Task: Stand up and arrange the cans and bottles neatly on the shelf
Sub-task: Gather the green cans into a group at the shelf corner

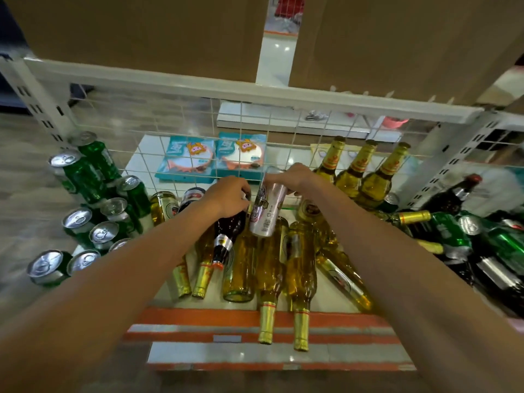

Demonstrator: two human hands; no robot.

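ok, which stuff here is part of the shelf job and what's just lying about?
Job: pink can in right hand; dark bottle gripped by left hand; flat yellow bottles; standing green cans; three upright yellow bottles; toppled pile at right.
Lying about: two snack packets behind the wire mesh; cardboard boxes above.

Cans (104, 232) L, fallen bottles (300, 268) ctr — standing bottles (354, 177) back-R, approx.

Top of the pink can (268, 207) beneath the right grip (292, 177); green can (502, 239) past the right edge; labels (338, 279) blurred.
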